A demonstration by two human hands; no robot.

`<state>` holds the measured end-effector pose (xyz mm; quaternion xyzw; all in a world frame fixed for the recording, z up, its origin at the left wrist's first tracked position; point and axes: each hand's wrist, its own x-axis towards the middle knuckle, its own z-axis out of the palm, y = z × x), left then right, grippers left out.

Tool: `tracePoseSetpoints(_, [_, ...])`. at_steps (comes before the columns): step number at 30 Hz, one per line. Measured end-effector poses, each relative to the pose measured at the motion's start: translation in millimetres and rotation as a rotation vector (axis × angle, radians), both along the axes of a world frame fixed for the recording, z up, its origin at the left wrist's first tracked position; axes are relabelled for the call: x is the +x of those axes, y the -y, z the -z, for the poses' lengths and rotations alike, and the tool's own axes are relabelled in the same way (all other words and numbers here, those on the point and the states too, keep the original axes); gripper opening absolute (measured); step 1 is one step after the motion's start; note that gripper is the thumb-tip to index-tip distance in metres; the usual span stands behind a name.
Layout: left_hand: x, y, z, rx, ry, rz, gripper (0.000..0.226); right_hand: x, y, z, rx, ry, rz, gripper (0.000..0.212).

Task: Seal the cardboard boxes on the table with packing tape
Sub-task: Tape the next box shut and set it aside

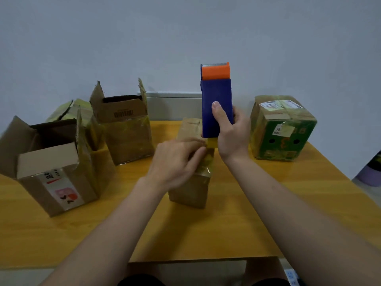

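A small brown cardboard box (pixel 190 188) stands at the middle of the wooden table (pixel 206 234). My right hand (pixel 233 133) grips a blue tape dispenser (pixel 216 100) with an orange cutter head, held upright above the box. A short strip of yellowish tape (pixel 212 142) runs from the dispenser's lower end to the box top. My left hand (pixel 177 159) rests on the box top and pinches or presses the tape end there. The top of the box is mostly hidden under my hands.
At the left stand two open boxes (pixel 55 172) (pixel 125 129) with raised flaps, and a taped box (pixel 70 109) behind them. A sealed green-printed box (pixel 283 129) sits at the right. A wall rises behind the table. A purple object (pixel 371 174) lies off the right edge.
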<state>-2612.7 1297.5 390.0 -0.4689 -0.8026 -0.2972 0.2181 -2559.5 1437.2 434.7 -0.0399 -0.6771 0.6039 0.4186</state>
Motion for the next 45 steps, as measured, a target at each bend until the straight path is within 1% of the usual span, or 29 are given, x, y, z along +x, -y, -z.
tracePoseSetpoints(2, [-11,2,4,0.196,0.116,0.008,0.026,-3,2,5,-0.015,-0.018,-0.014,0.023])
tracePoseSetpoints(4, [-14,-1,14,0.382,0.201,-0.029,0.017,-5,2,10,-0.031,-0.039,-0.042,0.019])
tracePoseSetpoints(6, [-12,-7,26,0.55,0.258,-0.117,0.013,-8,1,14,-0.021,-0.054,-0.057,0.021])
tracePoseSetpoints(9, [-8,-16,38,0.773,0.463,-0.199,0.015,-12,-1,17,0.044,-0.057,-0.057,0.027])
tracePoseSetpoints(12, [-7,-18,36,0.831,0.667,-0.151,0.022,-14,-5,17,0.081,-0.045,-0.071,0.021])
tracePoseSetpoints(15, [-7,-16,33,0.844,0.834,-0.149,0.027,-13,-8,12,0.056,0.002,-0.126,0.025])
tracePoseSetpoints(18, [-9,-17,33,0.863,0.906,-0.161,0.025,-11,-11,6,0.078,0.113,-0.199,0.029])
tracePoseSetpoints(21, [-6,-19,35,0.957,0.916,-0.154,0.027,-10,-12,2,0.203,0.181,-0.237,0.031])
tracePoseSetpoints(22, [-3,-21,38,1.005,0.893,-0.156,0.026,-9,-11,1,0.264,0.195,-0.226,0.033])
tracePoseSetpoints(24, [8,-26,48,1.042,0.758,-0.224,0.028,-10,-6,1,0.355,0.204,-0.183,0.039])
tracePoseSetpoints(26, [17,-30,57,1.014,0.612,-0.293,0.037,-11,-3,1,0.398,0.198,-0.144,0.044])
tracePoseSetpoints(28, [18,-31,57,0.965,0.515,-0.338,0.038,-12,-3,1,0.416,0.201,-0.123,0.046])
tracePoseSetpoints(30, [18,-27,55,0.867,0.361,-0.372,0.031,-13,-6,2,0.408,0.202,-0.116,0.046])
tracePoseSetpoints(31, [17,-25,56,0.787,0.24,-0.372,0.029,-14,-6,3,0.397,0.196,-0.112,0.046])
tracePoseSetpoints(33, [19,-29,63,0.609,0.031,-0.333,0.035,-14,-8,5,0.367,0.17,-0.104,0.039])
tracePoseSetpoints(34, [21,-33,67,0.539,-0.024,-0.322,0.04,-14,-8,6,0.351,0.15,-0.105,0.034])
tracePoseSetpoints(35, [24,-38,70,0.497,-0.057,-0.324,0.047,-14,-8,7,0.338,0.132,-0.11,0.029])
tracePoseSetpoints(37, [25,-44,75,0.497,-0.093,-0.356,0.059,-14,-8,9,0.319,0.11,-0.126,0.025])
tracePoseSetpoints(40, [20,-43,79,0.506,-0.131,-0.376,0.068,-13,-7,13,0.295,0.08,-0.12,0.028])
tracePoseSetpoints(42, [17,-39,82,0.476,-0.161,-0.377,0.068,-13,-7,15,0.259,0.053,-0.106,0.036])
tracePoseSetpoints(45, [16,-38,82,0.465,-0.173,-0.389,0.06,-12,-6,18,0.205,0.008,-0.081,0.042])
